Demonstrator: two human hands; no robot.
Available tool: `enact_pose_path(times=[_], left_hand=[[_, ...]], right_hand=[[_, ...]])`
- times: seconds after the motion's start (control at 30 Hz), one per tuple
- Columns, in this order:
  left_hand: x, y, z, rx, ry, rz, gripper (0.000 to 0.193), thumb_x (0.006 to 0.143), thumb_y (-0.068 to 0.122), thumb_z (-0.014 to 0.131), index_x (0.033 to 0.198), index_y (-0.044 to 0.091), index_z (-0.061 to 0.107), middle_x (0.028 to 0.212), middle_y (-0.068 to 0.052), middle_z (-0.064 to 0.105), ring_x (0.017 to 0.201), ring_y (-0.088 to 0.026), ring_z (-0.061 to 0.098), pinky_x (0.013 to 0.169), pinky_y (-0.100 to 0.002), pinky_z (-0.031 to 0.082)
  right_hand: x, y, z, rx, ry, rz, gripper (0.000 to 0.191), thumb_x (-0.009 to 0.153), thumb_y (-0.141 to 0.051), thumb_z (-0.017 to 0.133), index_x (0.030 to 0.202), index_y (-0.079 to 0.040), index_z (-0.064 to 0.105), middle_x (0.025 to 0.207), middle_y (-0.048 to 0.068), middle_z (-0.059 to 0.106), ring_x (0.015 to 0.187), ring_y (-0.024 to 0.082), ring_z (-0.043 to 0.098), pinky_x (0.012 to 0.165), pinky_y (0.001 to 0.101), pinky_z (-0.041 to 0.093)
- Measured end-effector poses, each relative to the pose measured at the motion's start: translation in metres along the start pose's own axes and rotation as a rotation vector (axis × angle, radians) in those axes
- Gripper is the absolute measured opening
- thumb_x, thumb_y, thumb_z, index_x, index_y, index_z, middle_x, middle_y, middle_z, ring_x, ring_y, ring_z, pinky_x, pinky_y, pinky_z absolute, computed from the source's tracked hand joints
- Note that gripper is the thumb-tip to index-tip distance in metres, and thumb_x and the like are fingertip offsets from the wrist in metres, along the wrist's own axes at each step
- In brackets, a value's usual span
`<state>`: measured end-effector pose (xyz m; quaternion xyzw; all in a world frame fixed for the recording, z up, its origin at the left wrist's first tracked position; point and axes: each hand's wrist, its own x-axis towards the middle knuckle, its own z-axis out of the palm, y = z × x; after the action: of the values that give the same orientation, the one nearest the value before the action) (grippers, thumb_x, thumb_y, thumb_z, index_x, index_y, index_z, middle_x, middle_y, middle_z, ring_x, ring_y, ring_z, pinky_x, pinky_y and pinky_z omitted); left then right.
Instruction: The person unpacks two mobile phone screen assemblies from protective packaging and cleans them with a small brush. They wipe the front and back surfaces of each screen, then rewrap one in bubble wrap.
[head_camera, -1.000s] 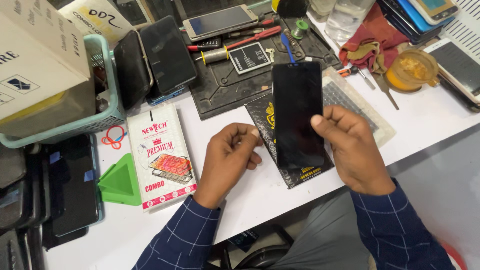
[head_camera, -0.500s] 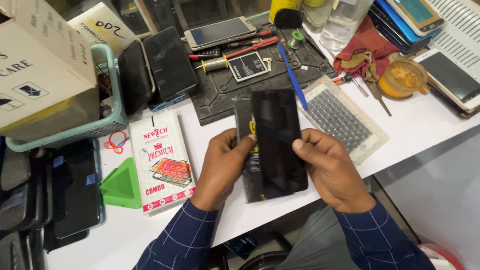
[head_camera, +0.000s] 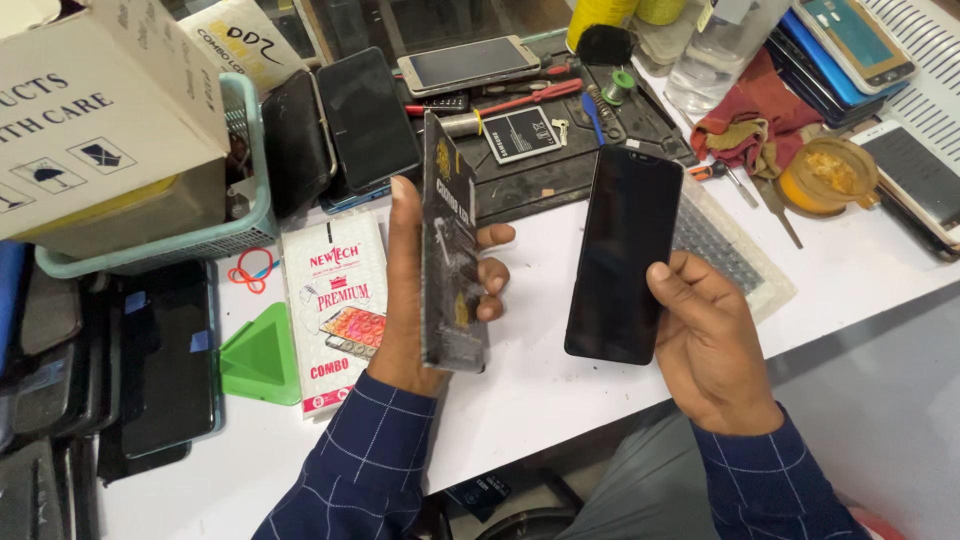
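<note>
Head view: left hand (head_camera: 425, 290) grips black packet (head_camera: 450, 250) (edge-on), right hand (head_camera: 710, 340) grips phone screen (head_camera: 620, 255).

Black glossy screen panel (head_camera: 622, 255), black-and-gold packet (head_camera: 450, 250), green triangular pick (head_camera: 262, 355), navy checked sleeves (head_camera: 350, 465), white table (head_camera: 850, 270).

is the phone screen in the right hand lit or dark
Dark. The phone screen held by the right hand is plain black, with no picture or glow. The left hand holds a black packet apart from it.
</note>
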<state>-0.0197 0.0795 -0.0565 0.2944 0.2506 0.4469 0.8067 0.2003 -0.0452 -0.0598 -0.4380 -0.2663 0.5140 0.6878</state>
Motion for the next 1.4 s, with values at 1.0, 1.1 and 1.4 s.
enact_pose_path(times=[1.0, 1.1, 1.4], left_hand=[[-0.035, -0.006, 0.027, 1.219, -0.039, 0.954, 0.105, 0.074, 0.026, 0.092, 0.154, -0.001, 0.029, 0.141, -0.02, 0.051, 0.131, -0.032, 0.059, 0.114, -0.04, 0.05], [-0.036, -0.006, 0.029, 1.213, -0.041, 0.966, 0.106, 0.075, 0.027, 0.092, 0.156, 0.0, 0.028, 0.142, -0.019, 0.052, 0.132, -0.031, 0.059, 0.115, -0.04, 0.05], [-0.038, -0.005, 0.032, 1.21, -0.029, 0.95, 0.108, 0.076, 0.027, 0.092, 0.157, 0.0, 0.026, 0.138, -0.019, 0.053, 0.127, -0.03, 0.062, 0.11, -0.039, 0.053]], right_hand=[[0.003, -0.092, 0.063, -0.46, -0.073, -0.799, 0.019, 0.116, 0.005, 0.065, 0.12, 0.0, 0.048, 0.097, 0.008, 0.06, 0.076, 0.01, 0.056, 0.072, 0.0214, 0.047], [0.006, -0.089, 0.073, -0.519, -0.069, -0.798, 0.02, 0.112, 0.004, 0.065, 0.12, 0.001, 0.048, 0.107, 0.014, 0.066, 0.075, 0.01, 0.059, 0.07, 0.0223, 0.052], [-0.002, -0.084, 0.084, -0.814, -0.016, -0.933, 0.031, 0.112, -0.002, 0.075, 0.107, 0.001, 0.045, 0.081, 0.01, 0.06, 0.061, 0.006, 0.052, 0.059, 0.0171, 0.042]])
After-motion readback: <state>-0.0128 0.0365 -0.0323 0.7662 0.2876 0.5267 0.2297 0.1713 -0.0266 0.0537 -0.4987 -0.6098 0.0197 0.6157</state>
